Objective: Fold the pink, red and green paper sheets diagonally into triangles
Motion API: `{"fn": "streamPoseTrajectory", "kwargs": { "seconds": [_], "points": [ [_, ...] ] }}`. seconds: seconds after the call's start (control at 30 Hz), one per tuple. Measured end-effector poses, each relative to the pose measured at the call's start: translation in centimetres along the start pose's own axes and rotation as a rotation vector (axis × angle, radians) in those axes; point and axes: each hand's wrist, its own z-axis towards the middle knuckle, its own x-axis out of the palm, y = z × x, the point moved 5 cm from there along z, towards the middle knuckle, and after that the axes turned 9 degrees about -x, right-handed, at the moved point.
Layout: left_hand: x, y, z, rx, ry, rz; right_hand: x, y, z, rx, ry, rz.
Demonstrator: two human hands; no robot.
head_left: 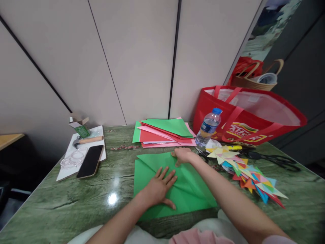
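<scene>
A green paper sheet (193,193) lies on the green marbled table (76,203), partly folded over along a diagonal. My left hand (158,188) rests flat on its middle with fingers spread. At the sheet's far edge my right hand (183,155) presses down on the folded corner, fingers curled downward onto the paper.
A stack of red, pink and green sheets (164,134) lies behind. To the right are a water bottle (208,127), a red tote bag (254,115), folded colourful paper triangles (248,173), a yellow marker (235,147) and black scissors (274,158). At left lie a phone (90,161), hammer (87,140), small box (80,126).
</scene>
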Motion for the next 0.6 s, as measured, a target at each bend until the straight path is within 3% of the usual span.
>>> {"fn": "streamPoseTrajectory", "kwargs": {
  "seconds": [0.33, 0.6],
  "points": [
    [-0.5, -6.7, 0.4, 0.129, 0.098, 0.017, 0.0, 0.1, -0.2, 0.023, 0.000, 0.005],
    [-1.6, -5.2, -0.2, 0.204, 0.155, -0.233, 0.0, 0.3, -0.3, 0.027, 0.011, -0.009]
  ]
}}
